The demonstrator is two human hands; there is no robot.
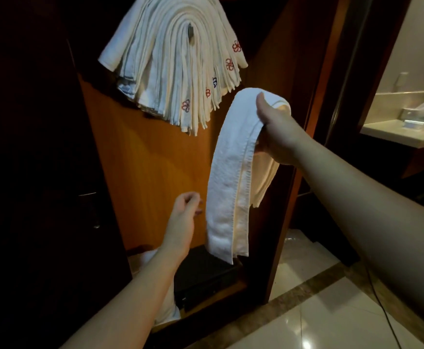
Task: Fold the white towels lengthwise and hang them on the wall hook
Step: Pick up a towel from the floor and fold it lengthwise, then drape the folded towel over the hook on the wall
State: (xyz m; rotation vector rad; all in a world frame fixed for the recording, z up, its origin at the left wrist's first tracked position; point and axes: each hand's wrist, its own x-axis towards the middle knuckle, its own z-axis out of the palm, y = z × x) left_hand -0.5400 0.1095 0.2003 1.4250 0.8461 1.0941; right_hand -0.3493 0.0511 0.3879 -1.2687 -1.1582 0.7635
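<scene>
A folded white towel [231, 177] hangs doubled over my right hand [275, 127], which grips it at the fold, thumb on top. Its two ends dangle down toward the floor of the wooden closet. My left hand [184, 217] hovers just left of the hanging towel, fingers loosely curled, holding nothing and not touching it. Up and to the left, several folded white towels [173, 61] with small embroidered logos hang draped over a metal wall hook [190, 31] on the closet's wooden panel.
A black box [206, 275] lies on the closet floor under the towel, with a pile of white cloth [165, 306] beside it. A dark door [29, 172] stands at left. Glossy tiled floor [319, 311] and a bathroom counter [402, 132] are at right.
</scene>
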